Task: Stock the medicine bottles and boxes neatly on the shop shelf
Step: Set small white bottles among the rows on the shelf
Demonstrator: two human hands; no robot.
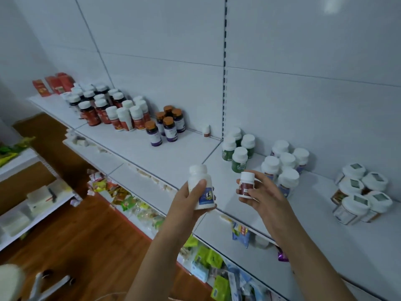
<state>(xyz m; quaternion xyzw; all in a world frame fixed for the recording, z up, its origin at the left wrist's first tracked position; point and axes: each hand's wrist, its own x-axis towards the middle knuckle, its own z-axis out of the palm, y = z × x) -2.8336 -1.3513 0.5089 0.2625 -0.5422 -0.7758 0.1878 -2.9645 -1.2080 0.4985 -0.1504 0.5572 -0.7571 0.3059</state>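
Shelf (173, 157); hand-held bottles (200, 187) upright, caps up.

Just one view here, a head-worn wide-angle that's looking forward and down from up close. It's facing the white shelf (173, 157), which is running diagonally from upper left to lower right of the frame, and the forearms are reaching in from the bottom edge. The wooden floor (82, 231) is showing at lower left.
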